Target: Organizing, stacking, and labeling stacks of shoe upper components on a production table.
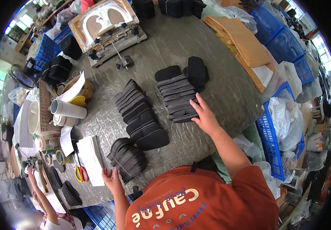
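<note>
Desk: a grey, marbled desk [219, 76] carries everything, crowded along its left edge.
Left clutter: two pale tubes [68, 109] lie among tape rolls, cups and paper sheets; yellow-handled scissors [81, 173] lie by a white pad [90, 157].
My left hand: my left hand [111, 180] is open with fingers spread, holding nothing, touching the near edge of the near stack [127, 157], a fan of dark insoles at the desk's front.
Insoles: I count four groups, the near stack, a long middle row [140, 115], the right row [177, 97] and a small black pile [197, 71] behind it; single pieces are too many to count.
My right hand: my right hand [205, 115] lies flat and open on the near end of the right row, fingers spread, gripping nothing.
Mould: a wooden-framed press [104, 23] stands at the far side.
Sheets: tan sheets [244, 42] are stacked at the far right.
Crates: blue crates [284, 42] line the right, and the nearer one [269, 142] holds clear plastic bags.
Other person: someone's hand [31, 172] shows at the lower left, well apart from mine.
</note>
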The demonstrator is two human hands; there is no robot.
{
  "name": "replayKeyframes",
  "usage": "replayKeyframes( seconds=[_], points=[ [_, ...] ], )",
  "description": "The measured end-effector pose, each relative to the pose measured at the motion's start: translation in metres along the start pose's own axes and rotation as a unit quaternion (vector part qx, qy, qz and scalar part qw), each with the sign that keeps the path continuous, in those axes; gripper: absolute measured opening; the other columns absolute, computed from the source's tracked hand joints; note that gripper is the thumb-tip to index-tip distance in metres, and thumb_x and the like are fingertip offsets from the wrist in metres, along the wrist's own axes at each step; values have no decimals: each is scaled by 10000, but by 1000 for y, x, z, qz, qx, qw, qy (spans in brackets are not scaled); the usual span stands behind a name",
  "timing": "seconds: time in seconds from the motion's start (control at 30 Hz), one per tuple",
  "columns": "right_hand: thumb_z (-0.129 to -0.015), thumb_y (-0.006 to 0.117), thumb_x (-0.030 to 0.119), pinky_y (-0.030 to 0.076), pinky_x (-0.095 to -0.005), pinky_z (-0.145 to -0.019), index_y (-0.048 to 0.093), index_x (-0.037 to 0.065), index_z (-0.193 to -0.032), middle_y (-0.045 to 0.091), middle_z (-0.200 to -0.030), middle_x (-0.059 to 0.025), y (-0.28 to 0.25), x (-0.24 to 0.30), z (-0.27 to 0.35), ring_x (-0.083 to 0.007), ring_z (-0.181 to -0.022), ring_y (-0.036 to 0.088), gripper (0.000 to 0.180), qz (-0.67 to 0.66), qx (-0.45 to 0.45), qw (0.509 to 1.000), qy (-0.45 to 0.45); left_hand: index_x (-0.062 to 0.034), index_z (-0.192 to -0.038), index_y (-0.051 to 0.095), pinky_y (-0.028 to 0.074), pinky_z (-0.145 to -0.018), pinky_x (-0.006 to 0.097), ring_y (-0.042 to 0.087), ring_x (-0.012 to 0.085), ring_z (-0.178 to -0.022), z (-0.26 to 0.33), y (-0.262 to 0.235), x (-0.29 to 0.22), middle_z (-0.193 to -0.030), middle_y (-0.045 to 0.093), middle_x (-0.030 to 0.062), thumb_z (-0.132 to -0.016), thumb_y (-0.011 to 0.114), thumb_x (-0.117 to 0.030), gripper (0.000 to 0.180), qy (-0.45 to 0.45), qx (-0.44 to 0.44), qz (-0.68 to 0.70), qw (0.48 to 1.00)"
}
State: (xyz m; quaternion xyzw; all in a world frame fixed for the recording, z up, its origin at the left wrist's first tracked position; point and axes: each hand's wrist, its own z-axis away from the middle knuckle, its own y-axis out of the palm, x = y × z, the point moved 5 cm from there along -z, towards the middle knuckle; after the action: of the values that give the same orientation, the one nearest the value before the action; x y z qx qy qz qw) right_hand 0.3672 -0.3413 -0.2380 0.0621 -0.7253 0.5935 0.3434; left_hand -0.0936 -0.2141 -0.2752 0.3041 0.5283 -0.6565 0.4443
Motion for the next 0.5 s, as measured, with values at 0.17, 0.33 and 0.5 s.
replayKeyframes(
  seconds=[0.17, 0.33, 0.5],
  points=[
    [-689, 741, 170, 340, -397, -1008, 394, 105, -1303, 228, -1422, -177, -18, -5, -8, -355, -1272, 319, 708, -121, -68, 990, -25, 11, -1318, 316, 419, -885, 350, 492, 271, -1080, 7, 7, -19, -1306, 398, 183, -797, 647, -84, 625, 33, -36, -47, 998],
    [-721, 720, 357, 388, -409, -939, 342, -20, -1302, 346, -1294, -286, -36, -109, -72, -354, -1173, 417, 789, -196, -256, 892, 316, 10, -1320, 309, 424, -877, 347, 489, 264, -1078, 7, 14, -25, -1302, 394, 177, -802, 639, -77, 621, 52, -36, -55, 996],
    [-602, 820, 317, 408, -452, -931, 264, -56, -1336, 287, -1323, -317, -22, -116, -132, -382, -1219, 367, 993, -226, -179, 820, 494, 9, -1324, 302, 430, -869, 341, 491, 261, -1071, 15, 15, -27, -1305, 379, 174, -806, 631, -70, 619, 38, -53, -48, 997]
  ],
)
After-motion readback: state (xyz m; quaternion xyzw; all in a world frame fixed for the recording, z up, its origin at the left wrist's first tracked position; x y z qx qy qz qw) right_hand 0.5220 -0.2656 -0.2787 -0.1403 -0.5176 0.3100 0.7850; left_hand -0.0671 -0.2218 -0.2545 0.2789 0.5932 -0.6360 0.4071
